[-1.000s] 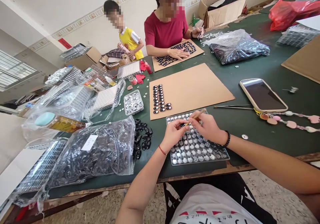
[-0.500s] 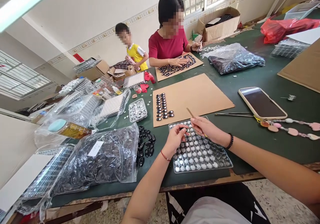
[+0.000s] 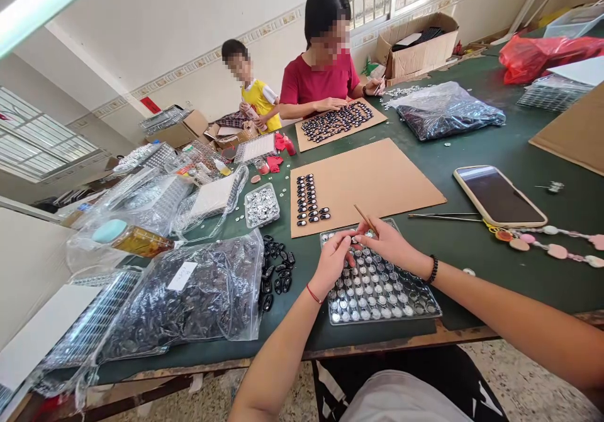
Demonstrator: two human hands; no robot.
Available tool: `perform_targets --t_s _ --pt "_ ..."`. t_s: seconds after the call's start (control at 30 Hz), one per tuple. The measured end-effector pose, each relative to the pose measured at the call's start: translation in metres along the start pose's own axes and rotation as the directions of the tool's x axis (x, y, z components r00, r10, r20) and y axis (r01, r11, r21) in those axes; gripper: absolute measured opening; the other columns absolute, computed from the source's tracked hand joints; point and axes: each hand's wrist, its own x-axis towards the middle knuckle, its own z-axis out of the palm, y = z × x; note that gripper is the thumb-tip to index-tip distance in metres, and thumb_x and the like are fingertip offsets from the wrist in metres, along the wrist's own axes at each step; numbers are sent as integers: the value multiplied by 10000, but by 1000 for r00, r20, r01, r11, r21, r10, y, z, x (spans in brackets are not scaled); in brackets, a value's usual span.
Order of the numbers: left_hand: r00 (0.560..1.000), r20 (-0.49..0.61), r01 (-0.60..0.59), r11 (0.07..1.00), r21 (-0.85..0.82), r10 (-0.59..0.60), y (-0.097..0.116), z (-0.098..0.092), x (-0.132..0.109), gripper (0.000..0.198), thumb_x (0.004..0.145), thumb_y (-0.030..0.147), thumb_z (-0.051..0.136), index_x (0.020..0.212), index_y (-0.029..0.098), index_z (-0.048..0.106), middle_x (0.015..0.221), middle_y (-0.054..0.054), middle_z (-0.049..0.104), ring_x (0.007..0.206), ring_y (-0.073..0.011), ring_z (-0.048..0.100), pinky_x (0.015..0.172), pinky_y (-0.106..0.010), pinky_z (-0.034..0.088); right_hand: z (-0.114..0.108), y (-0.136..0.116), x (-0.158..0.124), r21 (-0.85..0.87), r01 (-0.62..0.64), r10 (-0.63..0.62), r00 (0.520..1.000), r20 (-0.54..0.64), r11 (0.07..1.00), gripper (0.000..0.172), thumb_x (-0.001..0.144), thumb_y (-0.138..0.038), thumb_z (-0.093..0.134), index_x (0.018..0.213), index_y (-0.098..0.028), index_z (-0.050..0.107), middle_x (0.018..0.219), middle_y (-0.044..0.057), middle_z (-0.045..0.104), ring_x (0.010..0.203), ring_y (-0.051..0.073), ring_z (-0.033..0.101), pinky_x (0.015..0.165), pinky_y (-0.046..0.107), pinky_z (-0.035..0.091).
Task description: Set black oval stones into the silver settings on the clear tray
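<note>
My left hand [image 3: 334,260] is closed in a pinch above the clear plastic tray [image 3: 431,309]. A small black piece, mostly covered by the fingers, is at its fingertips. My right hand [image 3: 387,243] grips a thin brown stick [image 3: 362,214], which points up and away, and its fingertips meet the left ones. Round whitish pieces [image 3: 365,301] sit in many of the tray's cups. Just beyond, a cardboard sheet [image 3: 368,177] carries short rows of black pieces with white tops [image 3: 312,201]. Loose black pieces [image 3: 278,268] lie left of the tray.
A bag of black pieces [image 3: 207,302] and a box of small silvery pieces [image 3: 262,205] stand left. Tweezers [image 3: 443,217], a phone [image 3: 500,195] and a beaded strap [image 3: 557,249] lie right. Across the table a co-worker [image 3: 318,82] handles another filled cardboard sheet [image 3: 306,145].
My right hand has moved left to meet my left hand, and the stick stands steeper. The co-worker's flat hand has drawn back on their sheet. The view has shifted slightly.
</note>
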Motion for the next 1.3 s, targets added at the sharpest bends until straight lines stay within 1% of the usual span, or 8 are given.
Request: perform_targets --t_s 0.1,0.33,0.5,0.6,0.87,1.13,1.23,1.3 --pt "1000 16 -20 999 34 19 -4 0 1 338 810 410 398 994 168 545 712 -33 593 429 -63 468 402 -186 336 0 0 0 31 -12 11 999 36 999 149 730 -285 517 836 -182 495 800 15 571 727 148 546 641 289 434" --pt "996 12 -85 993 88 84 -9 1 0 292 808 400 411 978 167 459 726 -28 613 429 -60 474 450 -195 375 0 -1 2 70 -31 25 996 86 997 141 703 -219 532 835 -181 501 820 26 587 798 164 567 712 316 446" --pt "998 60 -6 1000 -1 6 -9 -2 2 289 803 403 422 979 175 447 697 -19 613 425 -55 463 449 -186 360 -2 -2 1 41 -30 25 990 136 999 120 747 -244 493 852 -188 500 848 27 583 821 166 554 747 330 426" --pt "998 52 27 999 -29 -25 -9 -3 3 295 795 407 435 972 171 446 682 -16 606 414 -51 453 451 -187 357 -2 -1 0 25 -18 14 989 144 1000 116 760 -260 480 851 -190 496 865 25 582 831 165 545 739 320 416" --pt "1000 -11 -17 1000 -17 17 -14 -3 5 281 782 443 443 872 178 413 645 2 588 402 -55 460 449 -190 347 -1 0 2 -38 -38 44 981 188 999 108 751 -291 480 771 -187 498 782 7 584 722 147 529 667 278 397" --pt "1000 -12 -13 1000 10 13 -15 0 4 282 779 441 448 883 180 423 658 0 589 412 -54 458 445 -181 334 -1 -1 2 -61 -47 57 984 172 997 94 738 -278 485 754 -188 506 782 8 590 717 147 522 651 267 386" --pt "1000 9 -1 1000 -9 1 -10 -1 3 264 784 416 455 884 173 440 630 5 581 382 -36 401 412 -164 297 -2 -2 2 -65 -47 57 986 156 997 89 733 -270 493 754 -186 514 779 5 591 711 142 521 643 262 385" --pt "997 61 48 998 -35 -46 -2 -9 3 253 764 374 507 887 156 476 567 15 554 361 -23 341 376 -148 241 -4 -4 2 -63 -44 52 990 134 997 87 727 -265 502 755 -186 522 772 2 589 708 139 518 638 257 384"
